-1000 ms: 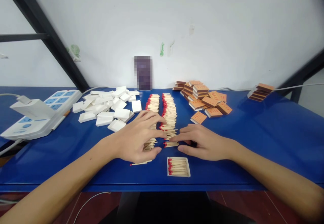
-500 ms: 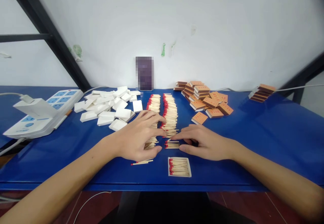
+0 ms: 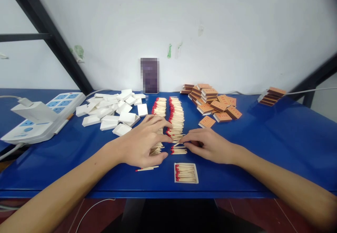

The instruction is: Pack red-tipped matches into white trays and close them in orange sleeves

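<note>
Two long rows of red-tipped matches (image 3: pixel 176 115) lie on the blue table (image 3: pixel 276 141). My left hand (image 3: pixel 143 143) rests over the near end of the left row, fingers spread flat, fingertips touching the right row. My right hand (image 3: pixel 205 143) lies beside the near end of the right row, fingers together and pinching at a few matches there. A small loose bundle of matches (image 3: pixel 179 151) sits just below my fingertips. A white tray filled with matches (image 3: pixel 185 173) lies near the table's front edge. Two stray matches (image 3: pixel 146 168) lie under my left hand.
A heap of empty white trays (image 3: pixel 113 110) sits at the back left, next to a white power strip (image 3: pixel 39 115) with a plug. Orange matchbox sleeves (image 3: pixel 213 103) are piled at the back right, with a small stack (image 3: pixel 271 96) farther right. A blurred dark card (image 3: pixel 149 75) leans on the wall.
My right hand has slid a little away from me and left, fingertips now at the end of the right row. My left hand has barely moved.
</note>
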`<state>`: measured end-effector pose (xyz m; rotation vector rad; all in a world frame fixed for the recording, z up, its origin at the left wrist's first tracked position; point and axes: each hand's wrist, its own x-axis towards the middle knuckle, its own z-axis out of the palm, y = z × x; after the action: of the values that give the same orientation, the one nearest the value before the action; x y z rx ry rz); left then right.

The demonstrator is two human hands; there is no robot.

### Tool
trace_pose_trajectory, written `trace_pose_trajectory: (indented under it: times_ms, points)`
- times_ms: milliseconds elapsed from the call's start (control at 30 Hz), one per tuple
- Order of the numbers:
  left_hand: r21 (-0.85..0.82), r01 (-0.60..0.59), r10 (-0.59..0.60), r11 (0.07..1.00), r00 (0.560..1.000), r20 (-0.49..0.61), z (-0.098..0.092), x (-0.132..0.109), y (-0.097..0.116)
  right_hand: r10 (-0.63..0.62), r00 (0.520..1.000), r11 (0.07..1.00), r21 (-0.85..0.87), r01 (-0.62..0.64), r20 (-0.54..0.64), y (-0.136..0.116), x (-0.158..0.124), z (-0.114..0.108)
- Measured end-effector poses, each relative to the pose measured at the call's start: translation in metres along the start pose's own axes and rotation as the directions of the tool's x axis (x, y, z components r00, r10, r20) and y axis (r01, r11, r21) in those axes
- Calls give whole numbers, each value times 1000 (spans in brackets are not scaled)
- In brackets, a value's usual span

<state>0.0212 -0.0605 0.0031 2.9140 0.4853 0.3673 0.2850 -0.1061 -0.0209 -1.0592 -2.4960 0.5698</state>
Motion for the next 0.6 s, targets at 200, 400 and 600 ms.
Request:
trace_pose_trajectory:
  times_ms: [200,400,600]
  points:
    - [-4,10,-10,1000,1000,13,0,0,1,40,996,999,-11,-41,-85,4,2,5]
    - [-15,3,-3,1000,1000,2,1,-1,1,45,998,999,-16,-46,-44,4,3,6]
    - [-7,1,-1,1000,1000,13,2,1,1,84,995,996,-12,-85,-44,3,8,9]
